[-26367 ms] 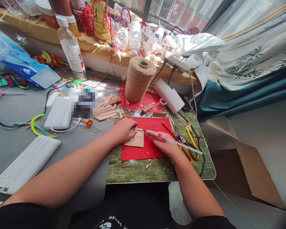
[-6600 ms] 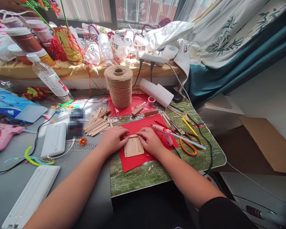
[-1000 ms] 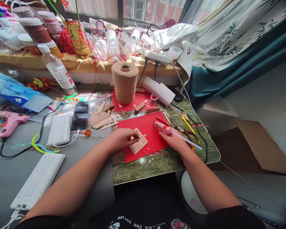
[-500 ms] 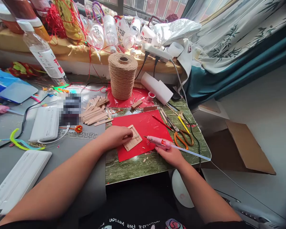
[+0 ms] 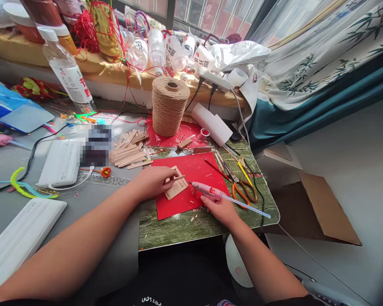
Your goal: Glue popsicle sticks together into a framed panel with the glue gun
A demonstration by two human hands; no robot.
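My left hand (image 5: 158, 180) pinches a short wooden craft stick (image 5: 178, 178) between thumb and fingers. Beneath it lies a small flat panel of wooden sticks (image 5: 178, 190), partly covered by the hand, on a red sheet (image 5: 198, 163). My right hand (image 5: 221, 209) is wrapped round a pink hot glue gun (image 5: 207, 190), whose tip points left, close to the panel's right edge. A clear glue stick (image 5: 249, 206) sticks out of the gun's back end. Small wood scraps (image 5: 194, 217) lie near the sheet's lower edge.
A heap of craft sticks (image 5: 130, 151) lies left of the sheet, and a twine spool (image 5: 170, 108) stands behind it. Orange-handled scissors (image 5: 242, 191), a red pencil (image 5: 216, 169) and a yellow tool (image 5: 245, 173) lie at the right. A power bank (image 5: 59, 163) is on the grey table part.
My left hand has lifted the craft stick slightly off the panel and tilted it. The glue gun has shifted a little left, its tip near the panel. The camera view has tilted slightly.
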